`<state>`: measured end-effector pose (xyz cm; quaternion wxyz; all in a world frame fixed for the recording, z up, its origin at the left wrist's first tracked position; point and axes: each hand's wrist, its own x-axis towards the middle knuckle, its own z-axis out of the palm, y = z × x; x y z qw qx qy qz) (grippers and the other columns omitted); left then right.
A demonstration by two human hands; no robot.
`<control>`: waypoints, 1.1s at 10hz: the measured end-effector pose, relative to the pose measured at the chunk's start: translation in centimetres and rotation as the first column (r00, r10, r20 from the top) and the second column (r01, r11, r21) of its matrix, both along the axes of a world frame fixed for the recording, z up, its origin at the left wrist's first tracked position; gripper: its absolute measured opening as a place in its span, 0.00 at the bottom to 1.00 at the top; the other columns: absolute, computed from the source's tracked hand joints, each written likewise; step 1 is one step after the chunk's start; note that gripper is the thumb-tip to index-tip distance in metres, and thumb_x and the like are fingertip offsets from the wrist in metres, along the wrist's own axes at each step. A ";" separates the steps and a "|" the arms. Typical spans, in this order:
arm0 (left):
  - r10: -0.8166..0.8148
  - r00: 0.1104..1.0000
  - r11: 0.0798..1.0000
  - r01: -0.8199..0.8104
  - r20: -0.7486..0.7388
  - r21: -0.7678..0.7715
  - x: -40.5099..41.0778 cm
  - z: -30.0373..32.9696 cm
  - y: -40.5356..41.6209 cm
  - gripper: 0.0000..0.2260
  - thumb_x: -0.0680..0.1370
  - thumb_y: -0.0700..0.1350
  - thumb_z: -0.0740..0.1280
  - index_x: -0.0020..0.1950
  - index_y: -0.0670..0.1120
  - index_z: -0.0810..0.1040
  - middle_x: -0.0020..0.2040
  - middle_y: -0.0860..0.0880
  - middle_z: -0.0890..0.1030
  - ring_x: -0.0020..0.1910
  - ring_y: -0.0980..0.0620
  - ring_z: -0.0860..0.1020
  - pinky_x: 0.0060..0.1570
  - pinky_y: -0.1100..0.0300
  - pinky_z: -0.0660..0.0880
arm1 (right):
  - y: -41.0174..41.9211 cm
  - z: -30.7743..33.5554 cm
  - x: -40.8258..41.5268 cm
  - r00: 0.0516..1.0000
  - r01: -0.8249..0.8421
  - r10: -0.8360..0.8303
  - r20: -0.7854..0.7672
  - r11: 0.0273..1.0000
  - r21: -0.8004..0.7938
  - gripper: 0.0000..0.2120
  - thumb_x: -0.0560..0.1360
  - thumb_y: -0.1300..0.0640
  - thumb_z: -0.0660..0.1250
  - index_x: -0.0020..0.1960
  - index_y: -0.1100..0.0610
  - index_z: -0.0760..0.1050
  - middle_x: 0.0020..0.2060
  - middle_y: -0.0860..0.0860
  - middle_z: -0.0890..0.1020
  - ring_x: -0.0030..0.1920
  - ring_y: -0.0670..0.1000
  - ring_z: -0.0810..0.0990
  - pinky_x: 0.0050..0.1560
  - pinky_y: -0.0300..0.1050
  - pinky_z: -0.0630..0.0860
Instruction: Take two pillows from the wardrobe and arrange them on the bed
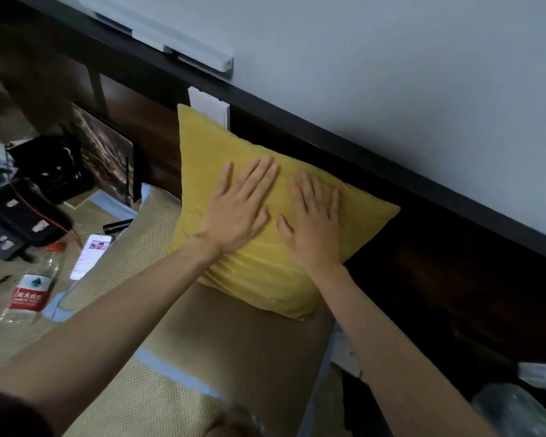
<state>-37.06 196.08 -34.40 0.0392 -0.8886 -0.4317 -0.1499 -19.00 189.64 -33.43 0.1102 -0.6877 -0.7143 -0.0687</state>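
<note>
A yellow square pillow (212,159) leans against the dark wooden headboard (423,247) at the head of the bed. Its lower edge rests on the woven bed mat (158,310). My left hand (240,203) lies flat on the pillow's middle with fingers spread. Just to its right, my right hand (312,222) presses flat on the pillow too, fingers apart. Neither hand grips anything. Only one pillow is in view.
On the mat to the left lie a phone (89,257), a plastic water bottle (29,291) with a red label, and black bags (26,216) with a red cord. A picture frame (104,152) leans on the headboard. A grey wall (391,74) rises behind.
</note>
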 end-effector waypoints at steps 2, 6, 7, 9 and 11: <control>0.101 0.994 0.983 -0.104 -0.032 -0.151 -2.2 -1.2 3.1 0.29 0.84 0.60 0.44 0.82 0.52 0.41 0.83 0.53 0.47 0.80 0.55 0.44 0.79 0.44 0.41 | -2.8 -1.0 6.9 0.991 0.088 -0.082 0.104 0.995 -0.056 0.38 0.83 0.37 0.57 0.83 0.56 0.50 0.81 0.55 0.58 0.80 0.56 0.56 0.80 0.61 0.50; 0.137 0.991 0.962 -0.131 0.008 -0.239 -0.7 0.5 -4.2 0.31 0.80 0.56 0.49 0.82 0.48 0.50 0.82 0.48 0.54 0.80 0.46 0.53 0.78 0.45 0.50 | -7.4 1.5 5.4 0.978 0.061 -0.088 -0.187 0.988 -0.143 0.29 0.84 0.48 0.60 0.81 0.58 0.57 0.80 0.57 0.61 0.80 0.56 0.58 0.80 0.59 0.56; 0.095 0.995 0.945 -0.092 -0.006 -0.314 0.8 -0.9 -8.7 0.31 0.81 0.54 0.55 0.82 0.47 0.51 0.82 0.49 0.53 0.80 0.47 0.54 0.77 0.46 0.52 | -12.0 0.7 5.9 0.956 0.033 -0.087 -0.280 0.981 -0.192 0.29 0.84 0.50 0.61 0.81 0.57 0.57 0.80 0.55 0.61 0.79 0.54 0.59 0.80 0.56 0.57; -0.032 0.997 0.902 0.000 -0.066 -0.431 3.2 -3.8 -16.4 0.32 0.80 0.51 0.62 0.81 0.47 0.54 0.82 0.49 0.54 0.77 0.47 0.61 0.74 0.46 0.60 | -24.3 -3.0 7.9 0.869 0.105 -0.252 -0.426 0.935 -0.339 0.27 0.83 0.53 0.63 0.80 0.57 0.60 0.77 0.54 0.66 0.75 0.54 0.67 0.72 0.47 0.65; -0.139 0.989 0.912 0.109 -0.049 -0.396 4.7 -6.3 -26.2 0.30 0.80 0.51 0.62 0.80 0.48 0.58 0.79 0.47 0.62 0.74 0.44 0.66 0.69 0.45 0.65 | -38.7 -8.2 7.9 0.740 0.266 -0.459 -0.492 0.871 -0.413 0.25 0.83 0.51 0.63 0.77 0.55 0.64 0.74 0.53 0.70 0.70 0.55 0.72 0.65 0.52 0.72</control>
